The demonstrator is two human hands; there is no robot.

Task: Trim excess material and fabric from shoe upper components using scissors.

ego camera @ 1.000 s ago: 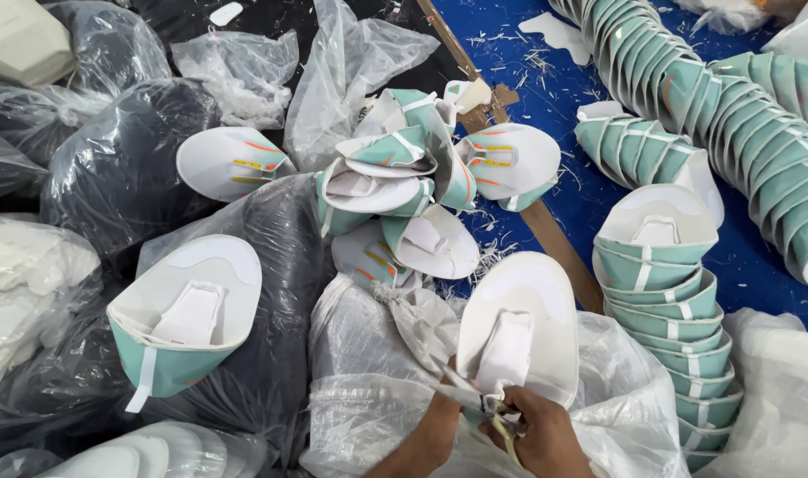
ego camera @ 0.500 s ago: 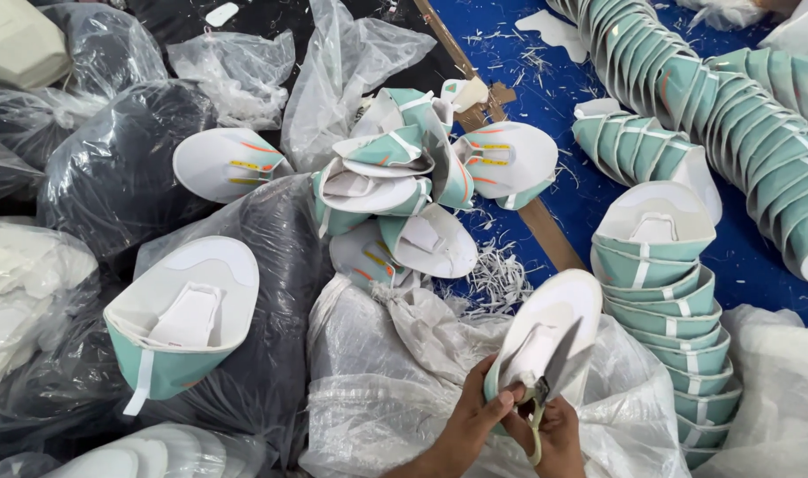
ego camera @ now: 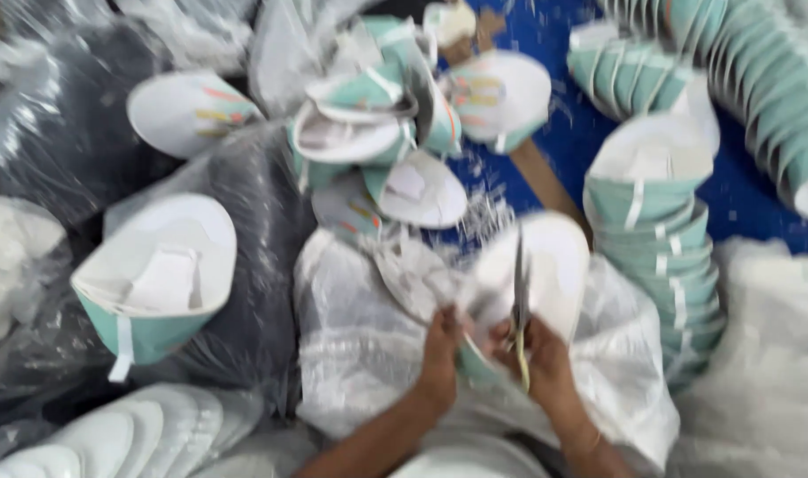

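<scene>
Head view | left hand (ego camera: 442, 341) grips shoe upper (ego camera: 532, 274) | right hand (ego camera: 546, 358) clasps scissors (ego camera: 519, 296), blades upright against it

You get bright, even light with soft, faint shadows; motion blur smears the whole view, and mild glare sits on the clear plastic bags (ego camera: 369, 354).

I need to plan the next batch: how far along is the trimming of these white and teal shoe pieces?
Looks partly done. Nested stacks of pieces stand at right, apparently finished. In hand: the left hand holds one white piece while the right hand works scissors on it. A loose pile ahead seems left, though the picture is blurred.
</scene>
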